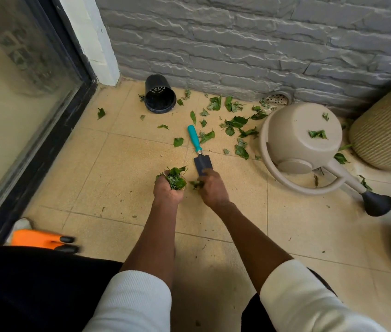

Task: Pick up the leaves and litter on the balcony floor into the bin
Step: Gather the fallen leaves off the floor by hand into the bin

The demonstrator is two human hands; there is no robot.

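White sleeves lead to both hands. Left hand [169, 188] holds a bunch of soft green leaves [176, 179]; right hand [211, 188] pinches a few more. Loose leaves [236, 122], light and fragile, lie at twelve o'clock; gather gently from underneath.

no readable text, labels or numbers on anything here.

Green leaves [236, 122] scattered on tiled floor near wall, bunch [174, 179] in hand
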